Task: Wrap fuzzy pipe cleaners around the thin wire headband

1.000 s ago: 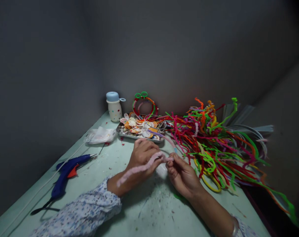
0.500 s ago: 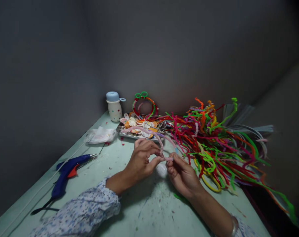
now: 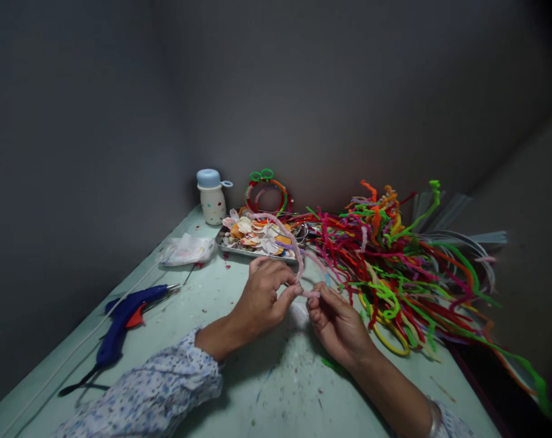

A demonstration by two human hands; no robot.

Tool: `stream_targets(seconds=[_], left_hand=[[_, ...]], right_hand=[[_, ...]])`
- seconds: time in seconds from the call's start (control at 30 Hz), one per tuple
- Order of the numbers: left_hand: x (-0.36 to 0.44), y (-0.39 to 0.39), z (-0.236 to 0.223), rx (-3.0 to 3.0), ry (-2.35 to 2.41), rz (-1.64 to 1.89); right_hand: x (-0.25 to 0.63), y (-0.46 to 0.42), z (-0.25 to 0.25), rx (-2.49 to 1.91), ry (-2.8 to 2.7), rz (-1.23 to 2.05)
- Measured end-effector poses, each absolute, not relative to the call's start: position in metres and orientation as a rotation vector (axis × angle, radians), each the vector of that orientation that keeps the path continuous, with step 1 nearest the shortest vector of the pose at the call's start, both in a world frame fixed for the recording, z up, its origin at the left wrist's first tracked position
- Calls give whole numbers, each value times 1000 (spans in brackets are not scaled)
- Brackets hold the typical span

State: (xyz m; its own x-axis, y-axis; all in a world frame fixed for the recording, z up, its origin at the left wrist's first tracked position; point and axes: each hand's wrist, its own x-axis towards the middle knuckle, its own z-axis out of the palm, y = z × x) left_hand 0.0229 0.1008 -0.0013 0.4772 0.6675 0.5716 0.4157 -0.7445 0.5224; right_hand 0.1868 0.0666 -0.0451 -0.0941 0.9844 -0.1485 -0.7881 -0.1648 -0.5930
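Head view: one pink chenille stem is in work just in front of the metal tray, and its long free end arcs back over the tray. The left hand keeps a closed grip on the stem, pinching it between thumb and fingers. The right hand has a closed grip on the short end, and the two grips nearly meet. This opposed pinch appears to hold the bend in the stem against its springback. Whether the end is twisted around the stem cannot be told, because the fingers cover the joint.

One white tuft lies on the surface directly below the gap between the hands, in front of the tray. The tray holds many orange and white petal-shaped pieces, grouped there apparently to keep them together. One pipe-cleaner ring stands behind the tray, and one polka-dot bottle with a blue cap stands behind its left corner. Left of the tray are one plastic bag and one blue glue gun. Right of the tray, a heap of multicoloured chenille stems is too dense to count.
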Motion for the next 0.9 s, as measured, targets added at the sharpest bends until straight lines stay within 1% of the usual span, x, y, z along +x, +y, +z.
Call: stream_targets(seconds=[0.5, 0.6, 0.7, 0.77, 0.9], left_hand=[[25, 101, -3, 2366, 963, 1124], [24, 99, -3, 2346, 995, 1185], [23, 98, -4, 2344, 1031, 1335], [23, 98, -6, 2402, 1021, 1401], [22, 99, -11, 2612, 950, 1416]], right_hand=[[187, 68, -46, -624, -402, 1632], [188, 70, -45, -628, -322, 1630], [190, 73, -46, -618, -275, 1660], [191, 74, -48, -605, -261, 1681], [192, 73, -51, -580, -262, 1702]])
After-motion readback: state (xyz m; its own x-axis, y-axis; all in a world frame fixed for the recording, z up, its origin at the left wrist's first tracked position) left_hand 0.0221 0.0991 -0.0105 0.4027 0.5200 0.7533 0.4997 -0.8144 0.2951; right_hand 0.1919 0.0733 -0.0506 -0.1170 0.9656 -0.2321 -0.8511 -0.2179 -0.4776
